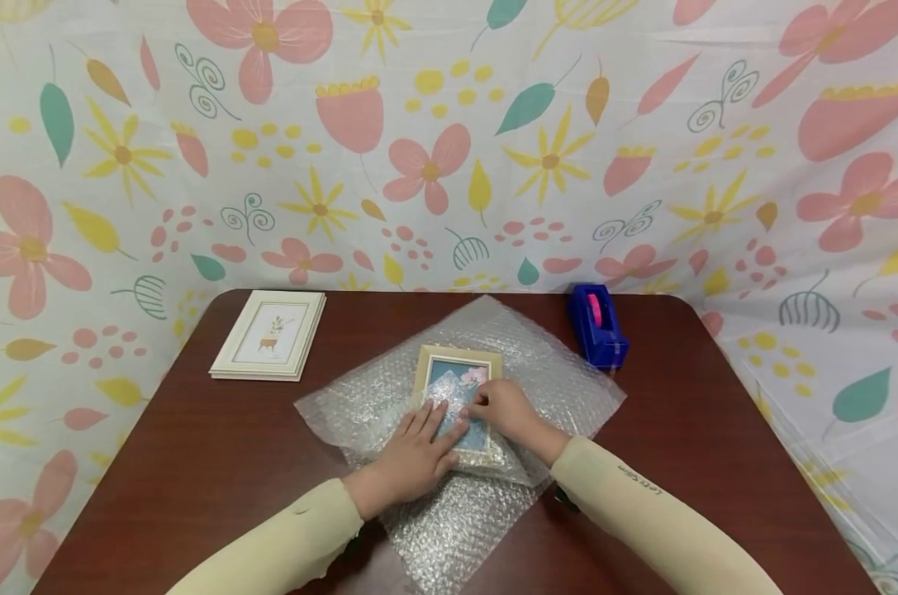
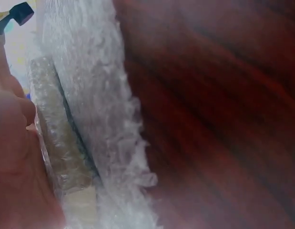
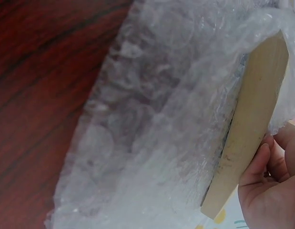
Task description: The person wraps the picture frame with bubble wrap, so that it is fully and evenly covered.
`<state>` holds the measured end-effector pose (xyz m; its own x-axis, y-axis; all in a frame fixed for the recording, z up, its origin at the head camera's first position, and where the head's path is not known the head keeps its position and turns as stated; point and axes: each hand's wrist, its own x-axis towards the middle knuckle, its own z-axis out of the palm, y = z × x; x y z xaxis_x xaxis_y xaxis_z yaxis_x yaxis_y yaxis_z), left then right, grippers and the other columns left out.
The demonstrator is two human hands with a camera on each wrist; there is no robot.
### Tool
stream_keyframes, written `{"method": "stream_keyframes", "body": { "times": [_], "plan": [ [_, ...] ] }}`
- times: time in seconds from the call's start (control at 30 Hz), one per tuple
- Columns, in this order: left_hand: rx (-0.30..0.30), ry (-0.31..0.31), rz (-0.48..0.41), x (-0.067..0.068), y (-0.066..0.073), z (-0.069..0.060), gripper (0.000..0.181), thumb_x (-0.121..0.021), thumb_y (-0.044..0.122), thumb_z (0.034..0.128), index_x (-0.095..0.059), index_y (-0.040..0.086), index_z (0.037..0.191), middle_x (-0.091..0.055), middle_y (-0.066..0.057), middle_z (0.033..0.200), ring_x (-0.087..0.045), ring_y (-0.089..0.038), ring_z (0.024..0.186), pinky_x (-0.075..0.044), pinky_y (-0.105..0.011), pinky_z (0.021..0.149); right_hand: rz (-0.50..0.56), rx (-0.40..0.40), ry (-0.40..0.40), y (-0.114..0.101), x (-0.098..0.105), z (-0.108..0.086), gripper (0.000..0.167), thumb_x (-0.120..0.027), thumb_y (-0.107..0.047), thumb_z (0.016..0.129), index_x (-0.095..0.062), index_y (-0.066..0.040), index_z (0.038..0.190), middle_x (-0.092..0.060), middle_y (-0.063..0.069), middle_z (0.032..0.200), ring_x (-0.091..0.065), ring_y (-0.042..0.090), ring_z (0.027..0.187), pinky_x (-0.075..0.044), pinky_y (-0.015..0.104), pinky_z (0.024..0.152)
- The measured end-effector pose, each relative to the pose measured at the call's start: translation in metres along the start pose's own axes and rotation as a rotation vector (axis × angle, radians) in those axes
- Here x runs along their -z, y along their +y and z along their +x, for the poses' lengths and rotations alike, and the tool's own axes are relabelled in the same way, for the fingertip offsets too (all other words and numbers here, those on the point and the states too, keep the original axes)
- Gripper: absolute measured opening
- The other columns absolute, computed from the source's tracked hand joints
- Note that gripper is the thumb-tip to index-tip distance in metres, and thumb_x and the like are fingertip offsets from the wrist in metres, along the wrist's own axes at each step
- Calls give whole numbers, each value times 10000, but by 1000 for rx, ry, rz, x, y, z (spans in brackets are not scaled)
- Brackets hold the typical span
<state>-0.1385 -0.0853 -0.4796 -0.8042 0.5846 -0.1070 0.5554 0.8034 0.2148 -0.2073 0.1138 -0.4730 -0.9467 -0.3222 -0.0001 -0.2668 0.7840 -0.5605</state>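
A cream-bordered picture frame (image 1: 493, 361) with a blue picture and pink flower lies face up on a sheet of bubble wrap (image 1: 560, 364). One flap of the wrap is folded over the frame's lower part. My left hand (image 1: 411, 463) rests on that flap with fingers spread, pressing it against the frame. Over the frame's right side, my right hand (image 1: 511, 413) has curled fingers and pinches the edge of the bubble wrap. The right wrist view shows the frame's side (image 3: 254, 109) beside my right fingertips, with wrap (image 3: 286, 100) reaching down to them.
A white picture frame (image 1: 229, 364) with a plant picture lies at the table's back left, seemingly stacked on another. A blue tape dispenser (image 1: 605, 339) with a pink core stands at the back right. A flower-patterned cloth (image 1: 434, 99) hangs behind the brown table (image 1: 196, 463).
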Motion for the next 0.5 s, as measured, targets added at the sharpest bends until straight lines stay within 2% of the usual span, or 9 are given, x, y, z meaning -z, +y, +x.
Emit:
{"method": "stream_keyframes", "body": {
  "times": [0.07, 0.17, 0.27, 0.33, 0.5],
  "plan": [
    [11, -19, -13, -1, 0, 0, 521, -372, 402, 1108, -357, 258, 1608, -197, -178, 1718, -177, -403, 1599, -249, -564, 1277, 15, -4, 2, 0, 0, -1, 227, -816, -204, 862, -718, -61, 716, -684, 24, 675, -491, 75, 585, -432, 216, 576],
    [25, -29, -14, -4, 0, 1, 515, -364, 429, 1105, -363, 297, 1603, -191, -167, 1722, -162, -399, 1603, -246, -567, 1276, 59, -16, -7, 0, 2, -2, 160, -803, -150, 871, -724, -14, 900, -679, 50, 741, -524, 93, 631, -447, 225, 596],
    [32, -29, -10, -5, 2, 2, 508, -367, 444, 1101, -375, 322, 1595, -195, -163, 1721, -163, -396, 1603, -246, -567, 1274, 112, -13, -17, 3, 5, -3, 218, -781, -82, 876, -696, 15, 1052, -679, 80, 817, -567, 110, 698, -474, 232, 629],
    [35, -29, -6, -5, 2, 3, 506, -375, 448, 1099, -384, 327, 1590, -205, -164, 1719, -171, -396, 1602, -249, -566, 1273, 133, -2, -31, 6, 7, -4, 208, -766, -64, 884, -698, 21, 1061, -692, 98, 855, -590, 118, 735, -490, 232, 654],
    [42, -34, 7, -5, 2, 1, 508, -378, 460, 1096, -389, 331, 1587, -213, -161, 1717, -175, -392, 1602, -250, -564, 1275, 143, 49, -44, 10, 9, -8, 112, -753, -54, 890, -726, 11, 976, -711, 110, 881, -601, 105, 768, -501, 209, 679]
  ]
}}
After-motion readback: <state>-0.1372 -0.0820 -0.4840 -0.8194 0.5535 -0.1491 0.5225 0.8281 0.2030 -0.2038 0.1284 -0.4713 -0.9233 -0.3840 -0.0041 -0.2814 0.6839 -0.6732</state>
